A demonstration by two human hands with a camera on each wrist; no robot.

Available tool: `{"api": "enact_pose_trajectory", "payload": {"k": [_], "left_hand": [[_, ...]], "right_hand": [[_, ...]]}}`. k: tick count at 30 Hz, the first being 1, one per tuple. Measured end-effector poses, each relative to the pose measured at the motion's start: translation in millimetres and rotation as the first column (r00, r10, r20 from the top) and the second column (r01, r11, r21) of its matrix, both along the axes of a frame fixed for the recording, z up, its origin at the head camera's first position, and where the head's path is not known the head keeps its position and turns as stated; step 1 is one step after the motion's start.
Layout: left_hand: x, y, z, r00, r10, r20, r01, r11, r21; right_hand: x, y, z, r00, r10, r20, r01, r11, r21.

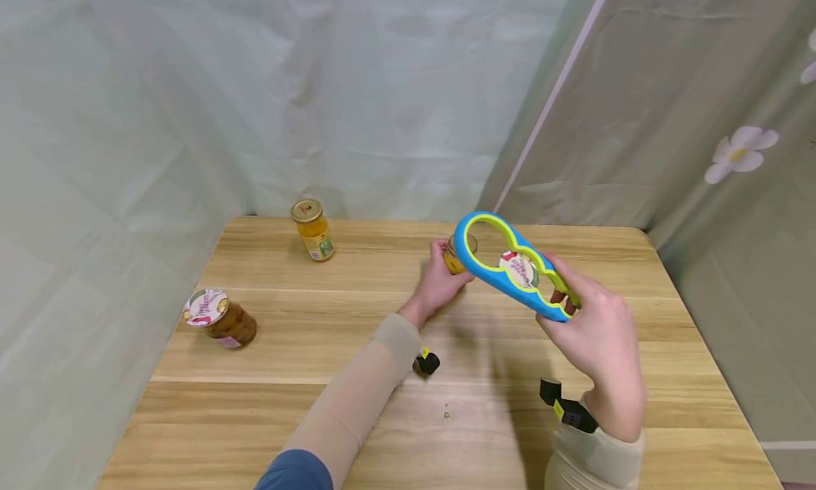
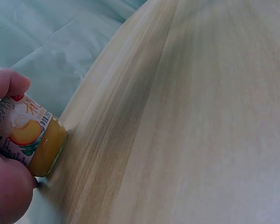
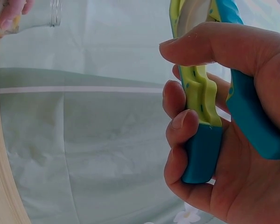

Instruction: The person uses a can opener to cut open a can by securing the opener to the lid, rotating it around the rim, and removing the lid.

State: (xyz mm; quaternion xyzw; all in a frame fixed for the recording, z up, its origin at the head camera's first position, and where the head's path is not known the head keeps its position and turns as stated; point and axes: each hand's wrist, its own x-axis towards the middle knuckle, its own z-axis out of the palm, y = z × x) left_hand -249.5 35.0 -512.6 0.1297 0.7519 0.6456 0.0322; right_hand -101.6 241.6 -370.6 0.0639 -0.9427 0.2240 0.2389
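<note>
My left hand [image 1: 440, 285] grips a small glass jar [image 2: 46, 147] of yellow fruit near the back of the table. Its threaded glass mouth [image 3: 55, 13] shows bare, with no lid on it. My right hand [image 1: 602, 327] holds a blue and lime-green jar opener [image 1: 510, 289] in the air, fingers wrapped around its handles. Inside the opener's smaller loop sits a white printed lid [image 1: 519, 270]; its pale underside shows partly in the right wrist view. The opener's large end overlaps the jar in the head view; whether they touch is unclear there.
Toward the back left stands a jar of yellow fruit [image 1: 316, 238] with a gold lid. A jar of brown contents [image 1: 237, 327] with a white printed lid is near the left edge. Small droplets [image 1: 446, 413] lie on the wooden table [image 1: 306, 405]. Curtains [image 1: 395, 107] hang behind.
</note>
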Motion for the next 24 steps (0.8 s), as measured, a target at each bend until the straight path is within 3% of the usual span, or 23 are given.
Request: {"api": "enact_pose_trajectory", "payload": {"k": [5,8,16,24], "left_hand": [[12.0,-2.6,22.4,1.0,0.0,-0.003,0.0,1.0,0.025],[15.4,-3.2,28.7,1.0,0.007,-0.004,-0.006,1.0,0.03],[-1.2,-1.8,-2.4,1.0,0.01,-0.018,-0.01,1.0,0.016],[-1.6,-4.6,-6.7,0.999,-0.001,-0.036,0.002,1.0,0.018]], "right_hand": [[0.8,-0.5,-0.5,1.0,-0.002,0.01,0.002,1.0,0.0],[0.9,-0.9,-0.2,1.0,-0.003,0.015,0.003,1.0,0.0],[0.6,-1.5,1.1,1.0,-0.006,0.022,0.006,1.0,0.003],[0.9,-1.5,0.4,1.0,-0.007,0.028,0.007,1.0,0.001]]}}
